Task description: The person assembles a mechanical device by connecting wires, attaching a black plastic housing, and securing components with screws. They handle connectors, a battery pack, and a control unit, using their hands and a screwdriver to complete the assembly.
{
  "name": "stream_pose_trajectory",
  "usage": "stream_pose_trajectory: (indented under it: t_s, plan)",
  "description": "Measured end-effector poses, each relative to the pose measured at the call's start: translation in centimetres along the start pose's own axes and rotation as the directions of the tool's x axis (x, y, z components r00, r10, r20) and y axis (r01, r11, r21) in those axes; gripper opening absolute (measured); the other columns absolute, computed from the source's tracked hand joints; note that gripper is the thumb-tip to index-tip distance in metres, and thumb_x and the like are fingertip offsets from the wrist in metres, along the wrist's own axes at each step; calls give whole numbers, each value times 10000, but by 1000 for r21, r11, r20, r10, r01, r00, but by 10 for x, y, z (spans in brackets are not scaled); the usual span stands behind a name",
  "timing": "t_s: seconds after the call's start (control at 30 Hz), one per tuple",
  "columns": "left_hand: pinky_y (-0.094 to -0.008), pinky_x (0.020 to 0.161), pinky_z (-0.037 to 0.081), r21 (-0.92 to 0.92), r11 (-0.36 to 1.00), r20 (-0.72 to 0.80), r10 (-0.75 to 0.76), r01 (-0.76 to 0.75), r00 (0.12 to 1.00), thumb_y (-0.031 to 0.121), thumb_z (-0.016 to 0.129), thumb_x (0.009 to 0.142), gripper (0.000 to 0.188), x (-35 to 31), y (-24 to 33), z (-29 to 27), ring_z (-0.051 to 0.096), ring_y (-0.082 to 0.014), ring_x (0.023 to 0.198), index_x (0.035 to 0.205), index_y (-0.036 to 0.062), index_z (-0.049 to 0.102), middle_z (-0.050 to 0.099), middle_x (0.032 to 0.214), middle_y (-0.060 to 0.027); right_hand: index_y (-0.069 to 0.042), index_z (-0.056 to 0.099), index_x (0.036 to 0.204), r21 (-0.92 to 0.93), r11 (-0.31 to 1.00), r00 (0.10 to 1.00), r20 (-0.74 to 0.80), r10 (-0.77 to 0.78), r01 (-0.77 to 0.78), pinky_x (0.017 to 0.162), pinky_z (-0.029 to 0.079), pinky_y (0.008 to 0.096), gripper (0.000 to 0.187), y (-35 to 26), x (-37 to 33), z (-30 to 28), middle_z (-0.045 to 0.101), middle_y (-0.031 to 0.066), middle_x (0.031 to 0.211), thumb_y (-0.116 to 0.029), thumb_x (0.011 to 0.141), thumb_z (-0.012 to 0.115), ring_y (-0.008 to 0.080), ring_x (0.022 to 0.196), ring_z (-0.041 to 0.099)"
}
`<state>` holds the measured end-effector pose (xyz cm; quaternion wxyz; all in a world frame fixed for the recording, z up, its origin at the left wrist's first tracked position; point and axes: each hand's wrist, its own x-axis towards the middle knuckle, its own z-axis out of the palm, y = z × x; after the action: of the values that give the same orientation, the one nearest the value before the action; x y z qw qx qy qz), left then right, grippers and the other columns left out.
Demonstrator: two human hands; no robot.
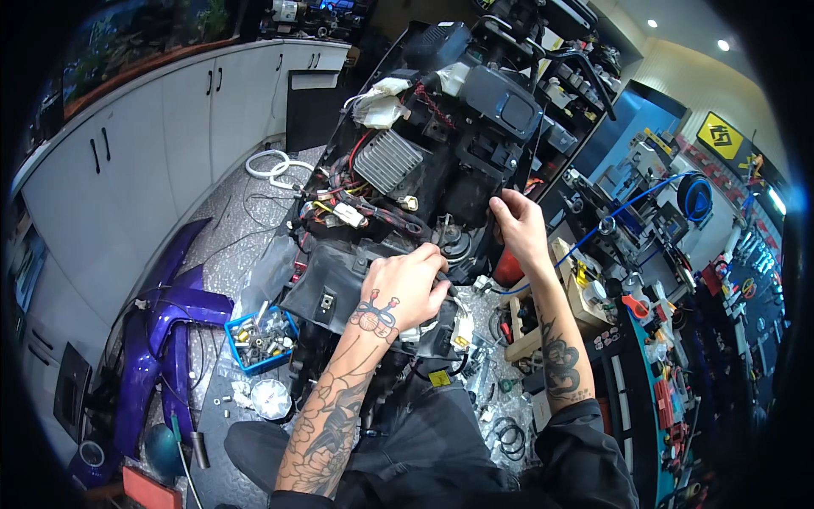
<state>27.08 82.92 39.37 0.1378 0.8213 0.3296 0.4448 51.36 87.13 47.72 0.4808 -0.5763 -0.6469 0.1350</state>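
A partly stripped scooter or motorcycle body stands in front of me, its wiring and black plastic exposed. My left hand is bent over the near edge of a black plastic panel. Its fingers are closed around something dark that the hand mostly hides. Farther right, my right hand pinches with thumb and forefinger at the side of the black bodywork; what lies between the fingertips is too small to make out. Between the hands sits a round metal part. Beyond them are a finned metal heat-sink unit and a white connector among the wires.
Purple fairing panels lie at the left, beside a blue tray of bolts and sleeves. A wooden crate stands right of my right forearm. White cabinets line the left; a tool-laden bench runs along the right.
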Motion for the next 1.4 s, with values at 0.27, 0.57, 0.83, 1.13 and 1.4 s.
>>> stream_pose_trajectory:
  t_s: [0.27,0.57,0.83,1.13,1.4]
  plan:
    - [-446,796,575,5,1000,19,-8,8,1000,257,702,899,195,-1,3,1,732,-297,894,988,83,705,681,1042,-58,-21,649,924,32,998,998,-46,51,-50,443,417,244,244,-6,-2,18,661,5,722,-224,1058,635,65,501,542]
    - [-432,780,585,41,999,-14,-12,13,1000,266,684,908,190,-5,-4,9,732,-298,858,979,90,697,690,1032,-46,-30,637,890,105,994,998,-61,10,-4,430,421,233,256,-7,-4,25,648,6,698,-225,1056,642,55,486,536]
    - [-240,763,548,-841,532,-137,-387,99,912,136,708,969,273,55,-17,-5,704,-93,903,1184,-32,727,780,993,-95,5,621,964,39,999,999,-34,9,-8,456,441,253,184,2,-2,13,694,44,754,-161,1028,668,68,521,564]
    - [-290,827,558,-966,246,-109,-674,83,731,104,672,997,329,163,10,19,714,-167,983,1290,-44,652,752,1145,-131,19,650,973,-2,999,999,-40,-33,33,504,461,266,180,-4,-2,21,697,46,705,-152,1003,697,64,557,601]
    - [-254,684,538,-980,195,-117,-737,44,666,95,663,1011,309,165,22,30,666,-97,848,1297,-22,662,739,1034,-43,24,635,922,-111,989,994,-38,-104,99,518,482,288,195,-1,-2,14,684,74,676,-147,986,703,97,548,630]
